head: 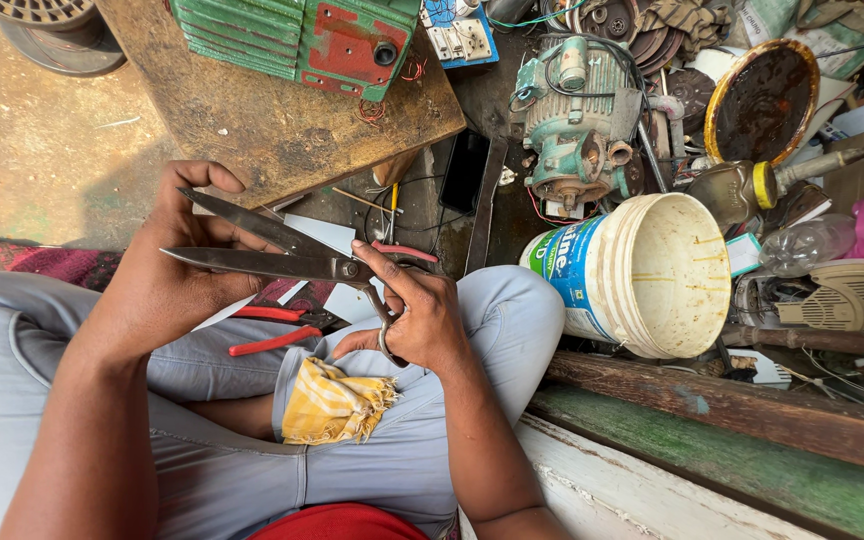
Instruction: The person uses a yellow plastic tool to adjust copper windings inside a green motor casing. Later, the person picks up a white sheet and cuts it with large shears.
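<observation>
Left hand (167, 270) curled, fingers wrapped forward; right hand (422, 315) closed in grip, both forearms bent inward.

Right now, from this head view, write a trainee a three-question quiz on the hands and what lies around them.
1. True or false: the blades of the scissors are shut tight.
2. Which hand grips the scissor handles? A) left hand B) right hand
3. Fill in: a yellow ____ lies on the lap.

Key: 1. False, the blades are parted. 2. B; the left hand is at the blades. 3. cloth, beside the red-handled pliers.
</observation>
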